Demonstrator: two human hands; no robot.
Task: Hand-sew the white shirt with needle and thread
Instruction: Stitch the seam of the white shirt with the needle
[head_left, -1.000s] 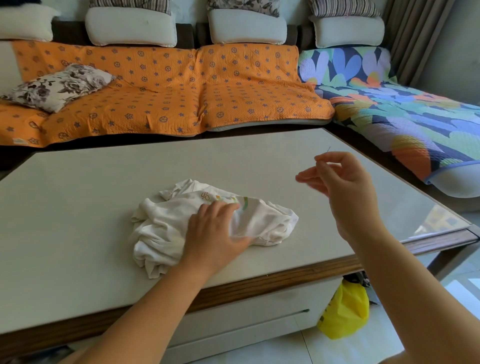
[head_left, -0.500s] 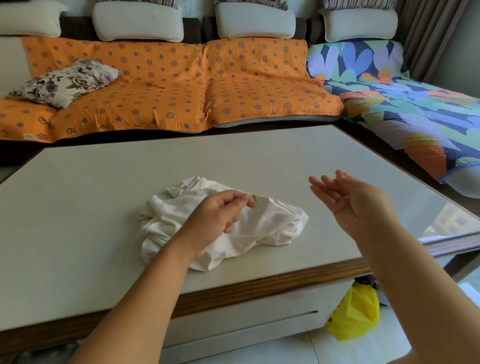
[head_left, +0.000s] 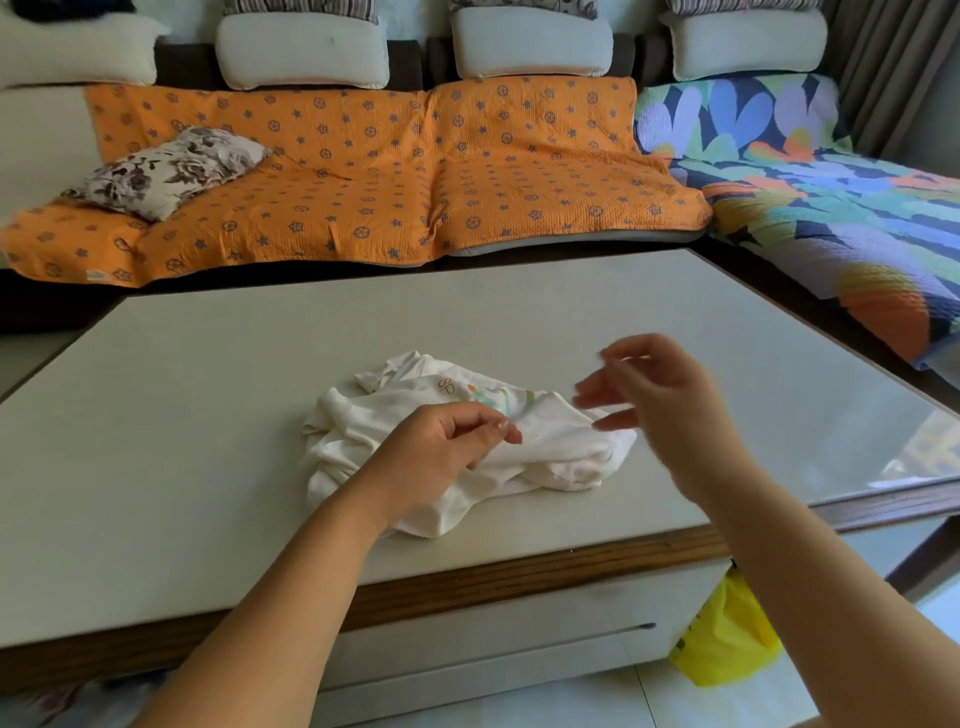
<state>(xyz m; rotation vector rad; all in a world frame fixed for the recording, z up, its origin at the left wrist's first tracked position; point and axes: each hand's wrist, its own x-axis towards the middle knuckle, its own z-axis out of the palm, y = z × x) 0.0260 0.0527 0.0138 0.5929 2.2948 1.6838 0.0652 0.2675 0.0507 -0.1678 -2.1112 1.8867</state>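
The white shirt (head_left: 550, 452) lies crumpled on the table (head_left: 208, 415), a small coloured print showing on its top. My left hand (head_left: 441, 457) rests on the shirt's near side, thumb and forefinger pinching a fold of the cloth. My right hand (head_left: 660, 405) hovers just above the shirt's right end. It is blurred by motion, with its lower fingers stretched toward the shirt and its upper digits bent. No needle or thread can be made out in this view.
A corner sofa wraps the far and right sides of the table, with orange covers (head_left: 389, 197), a floral cushion (head_left: 166, 171) and a multicoloured cover (head_left: 831, 208). A yellow bag (head_left: 727, 639) sits on the floor by the table's near right corner.
My right hand, which held a needle up to the right a second ago, has swung left over the shirt. My left hand went from lying flat on the shirt to pinching it.
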